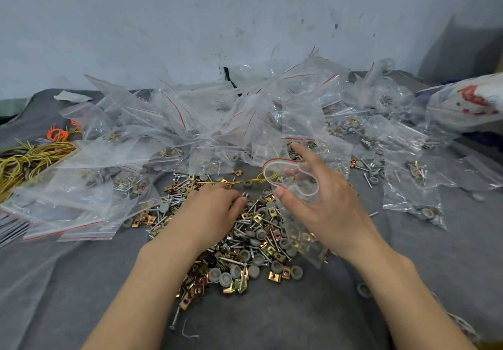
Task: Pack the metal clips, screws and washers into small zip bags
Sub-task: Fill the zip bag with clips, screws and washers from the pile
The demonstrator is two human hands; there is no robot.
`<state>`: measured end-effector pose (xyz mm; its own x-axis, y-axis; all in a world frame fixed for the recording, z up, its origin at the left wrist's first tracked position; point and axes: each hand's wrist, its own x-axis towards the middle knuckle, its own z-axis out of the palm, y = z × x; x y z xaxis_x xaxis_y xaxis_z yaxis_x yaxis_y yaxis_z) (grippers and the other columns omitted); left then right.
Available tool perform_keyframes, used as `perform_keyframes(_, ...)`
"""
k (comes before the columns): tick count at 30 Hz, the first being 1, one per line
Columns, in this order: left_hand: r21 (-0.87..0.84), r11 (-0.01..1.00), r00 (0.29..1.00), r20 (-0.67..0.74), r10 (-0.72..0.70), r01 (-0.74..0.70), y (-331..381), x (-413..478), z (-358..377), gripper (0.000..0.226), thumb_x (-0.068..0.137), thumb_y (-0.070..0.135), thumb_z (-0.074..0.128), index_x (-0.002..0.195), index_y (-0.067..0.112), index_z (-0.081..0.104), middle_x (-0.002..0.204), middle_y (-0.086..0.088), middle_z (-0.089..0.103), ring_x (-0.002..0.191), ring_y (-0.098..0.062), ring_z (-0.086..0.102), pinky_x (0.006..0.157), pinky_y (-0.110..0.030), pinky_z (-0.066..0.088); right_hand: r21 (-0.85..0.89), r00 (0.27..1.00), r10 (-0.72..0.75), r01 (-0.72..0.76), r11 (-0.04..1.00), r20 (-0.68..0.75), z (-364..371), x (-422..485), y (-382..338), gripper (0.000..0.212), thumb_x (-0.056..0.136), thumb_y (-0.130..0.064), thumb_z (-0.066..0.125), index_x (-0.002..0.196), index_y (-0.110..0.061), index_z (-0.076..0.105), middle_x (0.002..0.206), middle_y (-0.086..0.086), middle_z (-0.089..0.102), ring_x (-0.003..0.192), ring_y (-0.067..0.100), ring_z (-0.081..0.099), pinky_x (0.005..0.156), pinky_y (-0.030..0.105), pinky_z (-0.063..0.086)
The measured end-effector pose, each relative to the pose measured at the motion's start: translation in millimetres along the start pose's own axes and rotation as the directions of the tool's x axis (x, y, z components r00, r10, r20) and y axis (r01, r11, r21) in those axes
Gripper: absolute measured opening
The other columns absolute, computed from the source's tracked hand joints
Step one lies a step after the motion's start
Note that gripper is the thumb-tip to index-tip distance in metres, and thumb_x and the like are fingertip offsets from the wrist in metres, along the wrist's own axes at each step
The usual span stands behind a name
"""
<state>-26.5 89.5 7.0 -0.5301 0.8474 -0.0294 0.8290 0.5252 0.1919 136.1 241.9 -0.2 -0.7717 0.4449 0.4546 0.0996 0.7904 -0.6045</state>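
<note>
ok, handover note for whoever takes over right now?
Left hand: fingers curled on the loose pile of clips, screws and washers, pinching what looks like a small metal part.
Right hand: holds an open zip bag, mouth held wide.
Done: many filled bags heaped behind and to the right.
Left: drop the part in, fill and seal this bag, then bag the rest of the large pile.

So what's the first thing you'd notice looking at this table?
The shiny pile of screws, gold clips and grey washers in the middle, with the left hand reaching into it. Behind it spreads a big heap of clear zip bags, and the right hand holds one open bag just above the pile.
</note>
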Motion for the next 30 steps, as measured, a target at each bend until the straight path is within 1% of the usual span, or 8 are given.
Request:
perform_keyframes(6,0.056,0.998,0.999,-0.03,-0.02,0.021,5.1,-0.3,0.1,0.041,0.105,0.041,0.031,0.112,0.019,0.065,0.109,-0.001,0.059,0.109,-0.024,0.054,0.098,-0.042,0.043,0.009,1.0,-0.009,0.01,1.0,-0.013,0.2,-1.0,-0.3,0.073,0.086,-0.071,0.052,0.149,-0.046,0.026,0.113,-0.032,0.059,0.121,0.009,0.058,0.108,0.049,0.043)
perform_keyframes(11,0.071,0.997,0.999,-0.039,-0.023,0.026,4.9,0.3,1.0,0.042,0.105,0.041,0.029,0.12,0.019,0.061,0.116,-0.001,0.061,0.114,-0.023,0.054,0.1,-0.042,0.042,0.019,1.0,-0.003,0.003,1.0,-0.018,-0.3,-1.5,0.4,0.074,0.086,-0.069,0.053,0.151,-0.044,0.027,0.116,-0.028,0.062,0.121,0.008,0.058,0.108,0.05,0.043)
perform_keyframes(16,0.081,0.996,0.999,-0.029,-0.022,0.025,3.1,1.1,1.8,0.045,0.105,0.042,0.028,0.12,0.018,0.062,0.117,-0.001,0.06,0.113,-0.022,0.053,0.1,-0.043,0.042,0.009,1.0,0.0,0.0,1.0,-0.009,-0.4,-1.7,1.1,0.074,0.087,-0.07,0.052,0.151,-0.044,0.026,0.116,-0.03,0.062,0.121,0.008,0.057,0.11,0.049,0.042)
perform_keyframes(20,-0.075,0.997,0.991,-0.13,0.002,-0.012,3.4,-2.6,-2.6,0.036,0.104,0.038,0.037,0.119,0.019,0.065,0.11,0.001,0.062,0.105,-0.019,0.057,0.095,-0.04,0.045,0.008,1.0,0.0,0.0,1.0,-0.006,0.0,-1.5,0.3,0.074,0.087,-0.07,0.052,0.151,-0.043,0.027,0.117,-0.028,0.063,0.121,0.01,0.058,0.109,0.049,0.042)
perform_keyframes(22,-0.229,0.972,0.968,-0.253,-0.001,-0.059,6.6,-4.2,-9.9,0.031,0.103,0.035,0.044,0.112,0.018,0.069,0.1,0.003,0.066,0.091,-0.012,0.06,0.085,-0.035,0.048,0.006,1.0,-0.003,0.003,1.0,-0.003,-0.5,-1.4,0.0,0.075,0.086,-0.071,0.052,0.151,-0.044,0.026,0.115,-0.03,0.061,0.122,0.009,0.057,0.109,0.049,0.042)
perform_keyframes(24,-0.396,0.912,0.926,-0.373,-0.056,-0.105,13.6,-6.8,-22.0,0.029,0.101,0.036,0.048,0.103,0.018,0.072,0.088,0.007,0.069,0.077,-0.003,0.059,0.073,-0.025,0.048,0.008,1.0,-0.003,0.003,1.0,0.009,-1.1,-1.6,-0.3,0.075,0.086,-0.073,0.051,0.151,-0.045,0.025,0.114,-0.033,0.059,0.123,0.008,0.057,0.11,0.049,0.042)
perform_keyframes(27,-0.535,0.815,0.871,-0.485,-0.082,-0.222,26.9,-14.3,-40.8,0.027,0.1,0.038,0.05,0.103,0.026,0.074,0.092,0.017,0.071,0.087,0.004,0.061,0.075,-0.016,0.047,0.014,1.0,-0.004,0.004,1.0,0.017,-0.9,-1.5,-1.5,0.077,0.086,-0.074,0.05,0.152,-0.044,0.025,0.116,-0.028,0.061,0.122,0.01,0.057,0.107,0.051,0.044)
perform_keyframes(30,-0.525,0.783,0.869,-0.493,0.039,-0.333,39.3,-22.2,-52.0,0.025,0.101,0.038,0.05,0.107,0.03,0.073,0.097,0.019,0.071,0.093,0.005,0.062,0.076,-0.012,0.047,0.018,1.0,-0.013,0.013,1.0,0.015,-0.3,-1.4,-2.6,0.077,0.086,-0.074,0.051,0.152,-0.043,0.026,0.115,-0.026,0.061,0.12,0.01,0.059,0.106,0.051,0.045)
